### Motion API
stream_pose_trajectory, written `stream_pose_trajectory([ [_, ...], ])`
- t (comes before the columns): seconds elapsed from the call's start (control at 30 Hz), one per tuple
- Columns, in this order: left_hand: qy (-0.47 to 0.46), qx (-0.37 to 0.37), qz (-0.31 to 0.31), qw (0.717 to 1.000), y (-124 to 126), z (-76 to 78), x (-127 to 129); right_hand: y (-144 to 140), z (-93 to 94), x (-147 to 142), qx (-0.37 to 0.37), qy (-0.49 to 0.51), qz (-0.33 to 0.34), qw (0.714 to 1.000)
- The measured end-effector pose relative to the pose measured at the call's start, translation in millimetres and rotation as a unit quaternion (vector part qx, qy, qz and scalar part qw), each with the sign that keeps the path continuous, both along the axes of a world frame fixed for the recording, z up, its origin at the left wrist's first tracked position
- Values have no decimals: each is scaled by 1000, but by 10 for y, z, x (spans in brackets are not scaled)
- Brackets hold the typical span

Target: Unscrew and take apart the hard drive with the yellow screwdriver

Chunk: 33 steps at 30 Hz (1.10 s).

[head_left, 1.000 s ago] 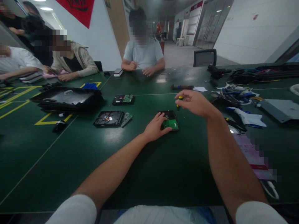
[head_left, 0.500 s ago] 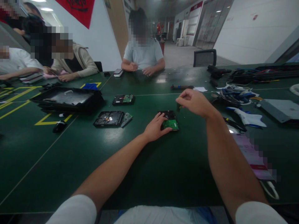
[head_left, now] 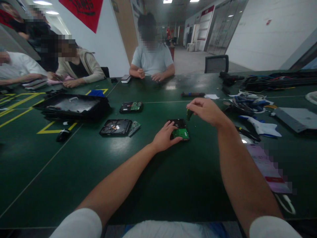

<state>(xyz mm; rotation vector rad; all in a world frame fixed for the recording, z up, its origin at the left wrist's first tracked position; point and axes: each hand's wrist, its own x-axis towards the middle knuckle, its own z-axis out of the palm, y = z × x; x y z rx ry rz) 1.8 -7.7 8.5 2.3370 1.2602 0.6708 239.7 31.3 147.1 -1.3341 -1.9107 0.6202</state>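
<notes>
A hard drive (head_left: 182, 133) with a green circuit board lies on the dark green table in front of me. My left hand (head_left: 164, 136) rests over its left side, fingers spread and thumb along the near edge. Above the drive's far right corner, my right hand (head_left: 201, 109) is closed in a pinch round a small screwdriver (head_left: 189, 114) with a dark green and yellow handle. Its tip is too faint to make out. To the left lie another hard drive (head_left: 115, 127), a loose circuit board (head_left: 134, 128) beside it, and a third drive (head_left: 131, 106) farther back.
Stacked black trays (head_left: 74, 105) and a black mouse (head_left: 63, 135) are at left. On the right are bundled cables (head_left: 250, 101), gloves (head_left: 266, 127), a grey metal box (head_left: 298, 119) and a phone-like screen (head_left: 268, 168). A person (head_left: 152, 61) sits across the table; others are at left.
The screwdriver handle now leans more, and my right hand sits slightly lower in the picture. My left hand stays on the hard drive. The whole view has shifted a little.
</notes>
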Motion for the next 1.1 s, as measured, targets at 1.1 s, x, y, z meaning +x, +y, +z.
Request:
stream_pose_trajectory([
  [1.1, 2, -4, -3, 1000, 14, -17, -20, -22, 30, 19, -5, 19, -6, 1000],
])
